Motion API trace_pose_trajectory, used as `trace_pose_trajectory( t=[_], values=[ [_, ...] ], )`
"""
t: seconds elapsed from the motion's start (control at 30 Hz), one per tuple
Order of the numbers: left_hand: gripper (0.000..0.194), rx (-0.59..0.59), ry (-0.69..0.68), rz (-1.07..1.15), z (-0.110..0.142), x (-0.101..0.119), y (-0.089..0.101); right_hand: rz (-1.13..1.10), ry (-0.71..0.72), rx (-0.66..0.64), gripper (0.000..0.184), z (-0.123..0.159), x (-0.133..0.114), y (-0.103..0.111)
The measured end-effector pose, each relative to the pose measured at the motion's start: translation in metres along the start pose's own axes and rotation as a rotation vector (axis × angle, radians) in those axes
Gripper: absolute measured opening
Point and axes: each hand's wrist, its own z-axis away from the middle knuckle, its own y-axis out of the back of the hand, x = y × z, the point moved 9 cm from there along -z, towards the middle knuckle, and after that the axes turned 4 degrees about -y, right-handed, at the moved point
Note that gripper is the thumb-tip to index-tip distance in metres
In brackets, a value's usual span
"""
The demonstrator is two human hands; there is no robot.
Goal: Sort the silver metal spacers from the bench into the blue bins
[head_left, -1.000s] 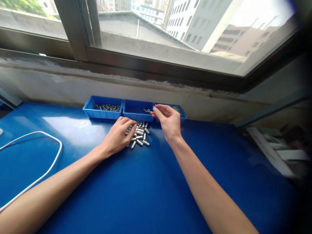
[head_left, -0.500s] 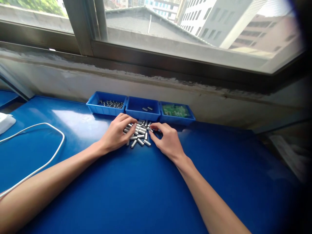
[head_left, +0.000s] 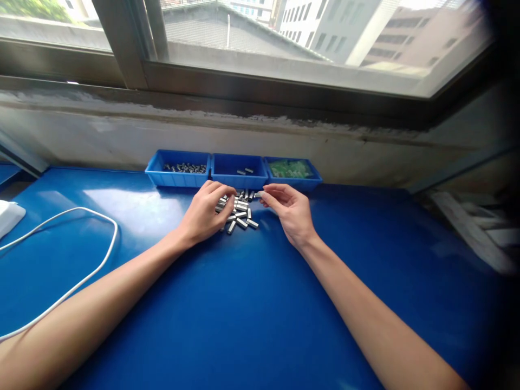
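Several small metal cylinders (head_left: pixel 240 212) lie in a loose pile on the blue table (head_left: pixel 244 303), just in front of the trays. My left hand (head_left: pixel 205 214) rests curled on the left side of the pile, fingertips on the pieces. My right hand (head_left: pixel 290 211) hovers at the pile's right edge and pinches one metal cylinder (head_left: pixel 260 194) between thumb and fingers. Behind the pile stand three blue trays: the left tray (head_left: pixel 160 176) holds several metal parts, the middle tray (head_left: pixel 227 177) holds two cylinders, the right tray (head_left: pixel 312 180) holds green pieces.
A white cable (head_left: pixel 77 254) loops across the table's left side, and a white object (head_left: pixel 8 216) sits at the far left edge. A grey wall and window sill run behind the trays. Pale slats (head_left: pixel 475 227) lie beyond the table's right edge.
A second ago my right hand was over the middle tray; it dropped to the pile and now lifts slightly with one cylinder pinched. My left hand stayed on the pile.
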Motion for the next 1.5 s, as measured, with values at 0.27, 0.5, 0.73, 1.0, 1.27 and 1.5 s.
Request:
trace_pose_trajectory(
  t=[0.27,0.5,0.73,1.0,1.27,1.5],
  values=[
    [0.013,0.005,-0.02,0.02,0.0,0.002,-0.001,-0.113,-0.148,0.034,0.032,0.001,0.013,0.002],
    [0.013,0.001,-0.019,0.027,-0.001,0.003,-0.001,-0.084,-0.058,-0.003,0.028,-0.005,0.001,-0.003],
    [0.013,-0.004,-0.005,0.015,0.0,0.0,-0.002,0.056,0.124,0.061,0.029,-0.026,-0.02,-0.006],
    [0.013,-0.015,0.037,-0.004,-0.001,-0.004,-0.003,0.505,0.508,0.087,0.013,0.006,-0.052,-0.014],
    [0.013,-0.032,0.066,-0.007,0.001,-0.006,-0.004,0.547,0.415,0.145,0.014,0.001,-0.036,0.001],
    [0.012,-0.03,0.087,-0.011,0.001,-0.009,-0.006,0.733,0.451,-0.196,0.023,0.011,-0.026,-0.034]
  ],
)
